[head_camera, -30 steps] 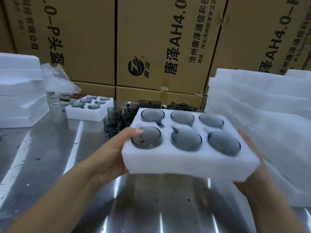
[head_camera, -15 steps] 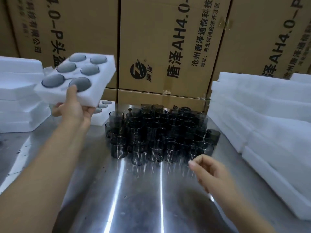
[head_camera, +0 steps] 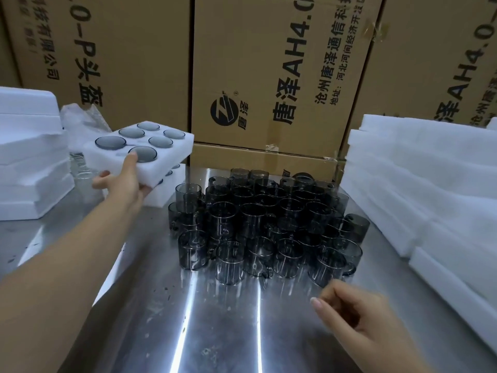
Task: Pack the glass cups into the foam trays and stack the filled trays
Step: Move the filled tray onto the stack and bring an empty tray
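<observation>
My left hand (head_camera: 122,179) grips the near edge of a white foam tray (head_camera: 172,153) filled with several smoky glass cups, thumb on top. It holds this tray tilted just above another filled tray (head_camera: 172,189) that lies on the steel table at the back left. A dense cluster of loose smoky glass cups (head_camera: 263,224) stands in the middle of the table. My right hand (head_camera: 355,316) hovers low over the table in front of the cluster, fingers loosely curled, holding nothing.
Stacks of white foam trays stand at the right (head_camera: 419,189) and at the far left (head_camera: 29,157). Crumpled clear plastic (head_camera: 80,119) lies behind the left stack. Large cardboard boxes (head_camera: 269,76) wall off the back of the steel table (head_camera: 215,332).
My left hand carried the filled tray from the table's middle to the back left and lowered it over the other filled tray. My right hand let go and dropped toward the near table.
</observation>
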